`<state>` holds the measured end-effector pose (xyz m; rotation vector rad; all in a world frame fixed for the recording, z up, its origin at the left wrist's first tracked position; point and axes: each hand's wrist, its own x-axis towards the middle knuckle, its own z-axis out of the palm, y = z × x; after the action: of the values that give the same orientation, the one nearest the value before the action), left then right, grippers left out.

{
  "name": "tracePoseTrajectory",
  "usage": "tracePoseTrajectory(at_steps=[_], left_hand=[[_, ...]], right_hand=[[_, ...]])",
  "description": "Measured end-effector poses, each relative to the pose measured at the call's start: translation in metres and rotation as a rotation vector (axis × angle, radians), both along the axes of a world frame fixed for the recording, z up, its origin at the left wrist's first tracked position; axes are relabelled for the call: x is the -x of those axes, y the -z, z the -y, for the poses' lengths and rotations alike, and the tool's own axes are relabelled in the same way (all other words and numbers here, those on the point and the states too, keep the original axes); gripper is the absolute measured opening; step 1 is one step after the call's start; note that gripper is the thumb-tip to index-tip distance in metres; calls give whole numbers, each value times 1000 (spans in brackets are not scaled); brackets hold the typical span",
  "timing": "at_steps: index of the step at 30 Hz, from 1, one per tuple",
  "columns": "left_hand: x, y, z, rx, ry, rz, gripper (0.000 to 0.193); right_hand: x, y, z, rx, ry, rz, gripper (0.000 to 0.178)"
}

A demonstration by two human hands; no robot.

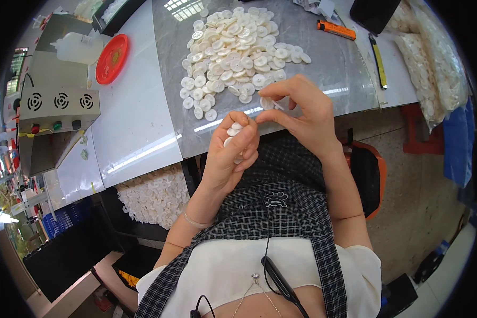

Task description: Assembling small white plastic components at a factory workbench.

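My left hand [223, 156] is closed around several small white pieces [235, 129], which peek out between the thumb and fingers. Just to its right, my right hand [310, 114] pinches a white round disc [266, 103] between thumb and forefinger. A short white stem seems to stick out from that disc. Both hands are close together above the table's near edge. Beyond them spreads a large heap of similar white discs [233, 50] on the grey table mat [323, 69]. Some discs show a small bump or hole at the centre.
To the left stand a red plate [113, 59], a white plastic bottle [78, 47] and a metal box with knobs [58, 108]. An orange tube [336, 29], a yellow cutter knife [378, 61] and plastic bags of white pieces [421, 69] lie right. Below the table sits a container of white parts [153, 196].
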<state>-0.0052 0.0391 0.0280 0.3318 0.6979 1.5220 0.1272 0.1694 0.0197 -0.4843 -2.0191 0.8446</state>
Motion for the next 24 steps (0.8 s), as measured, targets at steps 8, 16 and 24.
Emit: tracePoseTrajectory(at_steps=[8,16,24], left_hand=[[10,0,-1,73,106,-178,36],[14,5,6,12,235,-133,32],[7,7,5,-80,139,-301,25]], right_hand=[[-3,-19,5,192,-254,-40,46],[-11,-20,5,269,-393,-72,54],[-11,5,-6,318,66,27,33]])
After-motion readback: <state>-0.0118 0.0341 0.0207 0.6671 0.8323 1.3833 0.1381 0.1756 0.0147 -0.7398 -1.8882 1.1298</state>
